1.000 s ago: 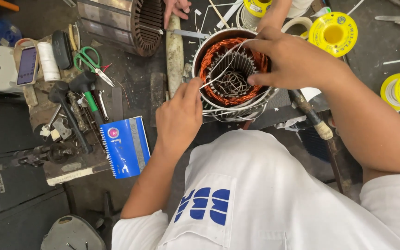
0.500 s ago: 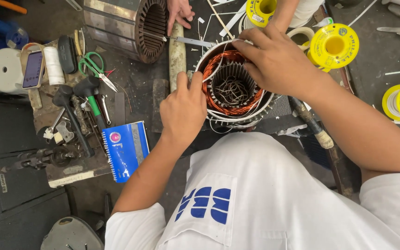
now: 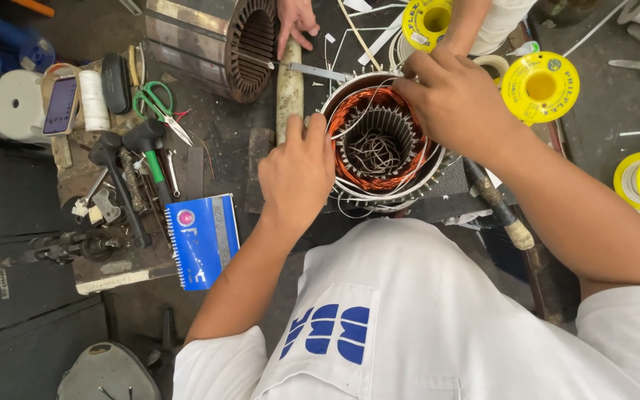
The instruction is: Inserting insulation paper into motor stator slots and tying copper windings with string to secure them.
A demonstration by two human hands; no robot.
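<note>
Stator: I see the motor stator [image 3: 379, 141], ringed with copper windings, on the counter [image 3: 224, 141] between my hands.
Left hand [image 3: 298, 174]: fingers curled together, pressed on the stator's left rim.
Right hand [image 3: 457, 104]: closed, pinching white wire at the far rim.
Nearby: blue notebook [image 3: 203, 241] lies left.

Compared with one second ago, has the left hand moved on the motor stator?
Yes. The left hand has moved up along the left rim of the stator, toward the copper windings; earlier it sat lower, near the bottom-left edge of it.
</note>
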